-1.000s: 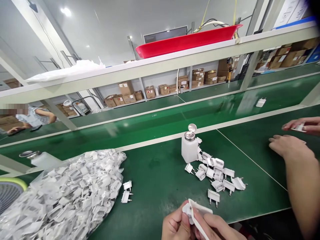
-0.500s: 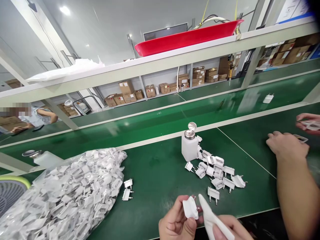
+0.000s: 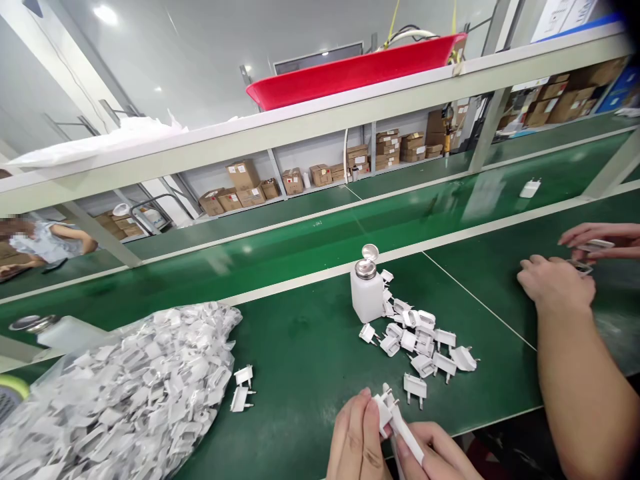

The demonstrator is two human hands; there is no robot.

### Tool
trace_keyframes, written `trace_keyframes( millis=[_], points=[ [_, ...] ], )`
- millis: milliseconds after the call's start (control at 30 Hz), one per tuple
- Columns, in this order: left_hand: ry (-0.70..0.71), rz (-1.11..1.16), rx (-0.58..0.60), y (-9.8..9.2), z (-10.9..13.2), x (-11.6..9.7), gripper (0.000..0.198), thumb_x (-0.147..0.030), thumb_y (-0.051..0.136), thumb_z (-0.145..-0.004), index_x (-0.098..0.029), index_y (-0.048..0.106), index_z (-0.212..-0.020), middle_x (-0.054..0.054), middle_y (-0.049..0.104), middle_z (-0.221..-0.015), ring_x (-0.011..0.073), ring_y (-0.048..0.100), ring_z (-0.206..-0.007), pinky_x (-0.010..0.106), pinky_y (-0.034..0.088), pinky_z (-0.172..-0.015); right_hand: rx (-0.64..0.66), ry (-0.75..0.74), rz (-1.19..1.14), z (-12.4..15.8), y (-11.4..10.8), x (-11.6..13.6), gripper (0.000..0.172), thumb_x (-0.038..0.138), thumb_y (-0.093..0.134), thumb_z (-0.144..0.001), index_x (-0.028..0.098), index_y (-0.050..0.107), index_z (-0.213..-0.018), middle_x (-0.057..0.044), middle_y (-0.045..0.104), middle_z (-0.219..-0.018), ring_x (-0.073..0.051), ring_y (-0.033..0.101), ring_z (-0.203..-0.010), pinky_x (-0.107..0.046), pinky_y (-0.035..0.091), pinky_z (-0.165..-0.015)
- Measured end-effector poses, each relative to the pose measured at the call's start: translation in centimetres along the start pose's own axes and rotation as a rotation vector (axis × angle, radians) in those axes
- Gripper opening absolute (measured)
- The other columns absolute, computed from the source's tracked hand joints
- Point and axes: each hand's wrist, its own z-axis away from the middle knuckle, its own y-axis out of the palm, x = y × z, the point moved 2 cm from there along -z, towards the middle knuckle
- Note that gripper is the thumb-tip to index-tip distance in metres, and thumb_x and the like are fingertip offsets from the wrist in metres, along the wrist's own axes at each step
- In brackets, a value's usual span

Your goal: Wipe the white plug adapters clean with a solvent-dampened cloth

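Note:
Between my two hands, low in the view, is a white plug housing (image 3: 383,415) with metal pins. My left hand (image 3: 356,440) is closed around it. In my right hand (image 3: 440,453) is a folded white cloth (image 3: 407,433), pressed against the pin side of the housing. Just beyond my hands, a loose pile of white plug housings (image 3: 425,343) lies on the green table. A white pump bottle (image 3: 367,293) with a raised metal lid stands at the pile's back left.
A clear bag (image 3: 150,380) full of housings fills the left, with two loose housings (image 3: 241,398) beside it. Behind it a second bottle (image 3: 75,333) leans. At right a co-worker's hands (image 3: 557,283) hold white parts. A shelf with a red tray (image 3: 355,72) spans above.
The cloth has come up against the housing, and my left fingers have turned to cover more of it. The whole view has shifted slightly. The co-worker's hands have drawn together.

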Motion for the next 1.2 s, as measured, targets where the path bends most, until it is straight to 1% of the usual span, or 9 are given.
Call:
trace_keyframes(
  millis=[200,333,500,700,800,867,933,1100,1200],
  points=[
    [0.109,0.035,0.037,2.1,0.1,-0.1,0.027,-0.005,0.057,-0.097,-0.01,0.073,-0.117,0.017,0.082,-0.105,0.0283,0.078,-0.103,0.037,0.065,-0.09,-0.08,0.019,-0.202,-3.0,-2.5,-3.3,0.074,0.067,0.025,-0.101,0.018,0.036,-0.047,0.003,0.039,-0.062,-0.005,0.056,-0.061,-0.022,0.044,-0.064],
    [0.094,0.046,0.051,2.9,-0.8,-0.5,0.03,-0.003,0.052,-0.098,-0.009,0.075,-0.117,0.017,0.082,-0.107,0.0274,0.077,-0.107,0.036,0.063,-0.093,-0.093,0.044,-0.249,-3.7,-3.3,-4.8,0.072,0.067,0.024,-0.099,0.019,0.035,-0.046,0.002,0.034,-0.065,-0.006,0.053,-0.06,-0.022,0.039,-0.061],
    [-0.127,0.088,-0.019,3.1,-3.0,-1.0,0.029,0.002,0.062,-0.088,-0.016,0.079,-0.102,0.007,0.085,-0.092,0.0179,0.081,-0.085,0.017,0.063,-0.076,-0.032,0.068,-0.269,-3.9,-4.3,-6.7,0.06,0.056,0.027,-0.102,0.024,0.042,-0.054,-0.001,0.036,-0.07,-0.012,0.056,-0.068,-0.024,0.042,-0.062],
    [-0.554,0.384,0.006,4.0,-2.9,-1.4,0.028,-0.017,0.076,-0.082,-0.031,0.083,-0.106,-0.004,0.085,-0.09,0.0143,0.079,-0.066,0.015,0.063,-0.069,-0.009,0.036,-0.213,-5.5,-5.6,-8.9,0.06,0.066,0.032,-0.099,0.027,0.049,-0.056,-0.004,0.042,-0.068,-0.02,0.064,-0.08,-0.028,0.046,-0.06],
    [-0.644,0.503,-0.007,4.3,-2.4,-1.2,0.033,-0.015,0.079,-0.08,-0.032,0.083,-0.108,-0.005,0.085,-0.092,0.0144,0.08,-0.069,0.013,0.062,-0.069,-0.005,0.009,-0.137,-5.8,-5.5,-8.7,0.061,0.074,0.035,-0.093,0.029,0.059,-0.059,-0.005,0.05,-0.068,-0.024,0.066,-0.085,-0.031,0.047,-0.058],
    [-0.61,0.439,0.018,4.2,-2.4,-1.2,0.03,-0.016,0.078,-0.082,-0.031,0.082,-0.108,-0.004,0.085,-0.092,0.0155,0.081,-0.07,0.015,0.063,-0.071,0.004,-0.003,-0.067,-5.3,-4.9,-7.8,0.062,0.08,0.039,-0.088,0.032,0.066,-0.062,-0.006,0.056,-0.069,-0.026,0.066,-0.084,-0.032,0.047,-0.054],
    [-0.499,0.302,0.045,4.0,-2.5,-1.3,0.027,-0.017,0.073,-0.086,-0.028,0.081,-0.108,-0.001,0.086,-0.095,0.0182,0.082,-0.075,0.018,0.064,-0.072,0.017,-0.007,0.01,-4.4,-3.9,-6.4,0.063,0.083,0.042,-0.085,0.032,0.07,-0.06,-0.006,0.059,-0.067,-0.027,0.067,-0.082,-0.03,0.044,-0.05],
    [-0.154,0.12,0.0,4.0,-2.1,-2.0,0.036,0.0,0.065,-0.085,-0.017,0.073,-0.116,0.011,0.084,-0.107,0.0224,0.081,-0.093,0.023,0.065,-0.079,0.047,0.006,0.158,-0.4,-0.2,-2.3,0.079,0.073,0.043,-0.091,0.018,0.055,-0.036,-0.006,0.051,-0.055,-0.023,0.072,-0.075,-0.022,0.032,-0.05],
    [-0.217,0.129,0.032,4.1,-2.2,-2.0,0.032,-0.004,0.061,-0.09,-0.017,0.074,-0.115,0.011,0.084,-0.104,0.021,0.082,-0.089,0.021,0.065,-0.075,0.063,0.016,0.206,3.6,2.4,-0.4,0.076,0.068,0.047,-0.093,0.016,0.056,-0.038,-0.006,0.055,-0.056,-0.021,0.072,-0.076,-0.02,0.033,-0.051]
  ],
)
